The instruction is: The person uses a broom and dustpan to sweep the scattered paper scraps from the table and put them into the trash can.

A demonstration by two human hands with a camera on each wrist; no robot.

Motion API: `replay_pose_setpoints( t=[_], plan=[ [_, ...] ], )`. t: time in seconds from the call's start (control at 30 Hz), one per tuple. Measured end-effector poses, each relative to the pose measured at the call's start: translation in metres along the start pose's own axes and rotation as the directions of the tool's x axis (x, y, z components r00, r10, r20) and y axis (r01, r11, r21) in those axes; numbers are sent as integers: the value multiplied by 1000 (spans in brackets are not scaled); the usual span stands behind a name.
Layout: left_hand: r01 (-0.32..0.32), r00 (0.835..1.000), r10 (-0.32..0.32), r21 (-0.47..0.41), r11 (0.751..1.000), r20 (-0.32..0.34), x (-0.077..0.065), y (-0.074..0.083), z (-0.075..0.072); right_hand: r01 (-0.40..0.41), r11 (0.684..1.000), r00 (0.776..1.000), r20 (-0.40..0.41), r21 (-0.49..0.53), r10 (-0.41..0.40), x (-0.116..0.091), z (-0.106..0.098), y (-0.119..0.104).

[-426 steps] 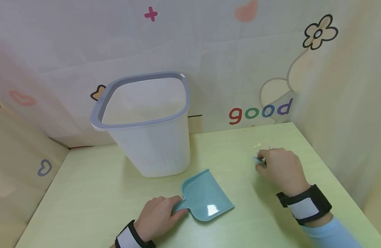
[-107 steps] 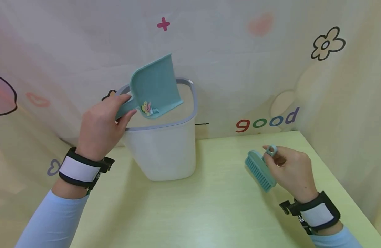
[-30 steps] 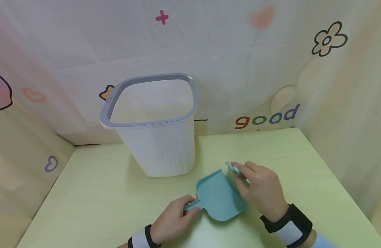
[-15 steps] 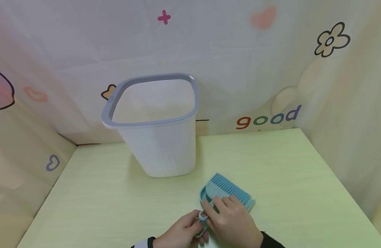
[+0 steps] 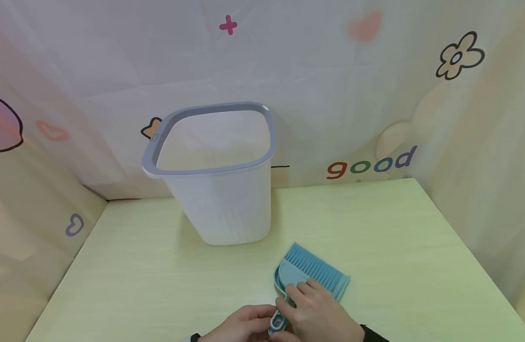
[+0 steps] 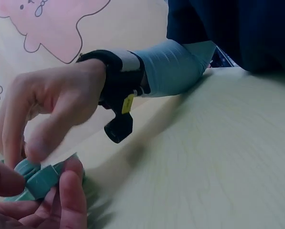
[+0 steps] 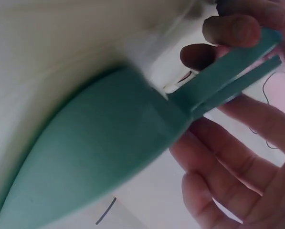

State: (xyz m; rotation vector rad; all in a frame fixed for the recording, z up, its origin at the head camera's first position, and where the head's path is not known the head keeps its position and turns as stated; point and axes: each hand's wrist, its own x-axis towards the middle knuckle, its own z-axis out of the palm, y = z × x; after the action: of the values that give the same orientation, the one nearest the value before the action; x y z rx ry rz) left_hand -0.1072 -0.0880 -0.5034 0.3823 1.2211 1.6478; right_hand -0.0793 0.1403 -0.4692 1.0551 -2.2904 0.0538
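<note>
A light blue-green dustpan [image 5: 343, 288] sits low over the front of the table. Its matching hand brush [image 5: 290, 274] lies in it, bristles toward the pan's wide edge, the two handles lined up. My left hand [image 5: 245, 324] pinches the handle ends between thumb and fingers; the left wrist view shows them close, between the left fingertips [image 6: 73, 200]. From the right my right hand [image 5: 320, 316] grips the brush near its handle, fingers bent over it. In the right wrist view the smooth curved plastic [image 7: 94, 152] fills the left side, with fingers around the handles.
A white bin [image 5: 224, 204] with a grey-blue rim stands behind the dustpan, left of centre. The pale table [image 5: 386, 237] extends to both sides. A printed cloth [image 5: 314, 95] hangs behind and along the sides.
Paper bits on the table were gathered into the dustpan, which my left hand held tilted over the bin. The pan came back down; my right hand laid the brush in it, handles together.
</note>
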Motion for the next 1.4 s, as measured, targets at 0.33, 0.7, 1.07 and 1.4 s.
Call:
replay_pose_setpoints(
  t=[0.33,0.7,1.07,1.4],
  plan=[
    [-60,997,55,91,994,61,-21,-3,-16,7,986,994,104,166,-24,7,-4,2],
    [-64,998,63,-27,998,-27,-88,-14,-55,-238,965,971,22,112,237,-26,-24,52],
    [-26,987,13,-78,997,-159,-165,-2,-109,-431,902,902,15,5,431,-86,-33,122],
    [-48,902,68,57,997,-426,-205,25,-164,-575,818,814,91,-13,574,-112,-33,167]
  ],
)
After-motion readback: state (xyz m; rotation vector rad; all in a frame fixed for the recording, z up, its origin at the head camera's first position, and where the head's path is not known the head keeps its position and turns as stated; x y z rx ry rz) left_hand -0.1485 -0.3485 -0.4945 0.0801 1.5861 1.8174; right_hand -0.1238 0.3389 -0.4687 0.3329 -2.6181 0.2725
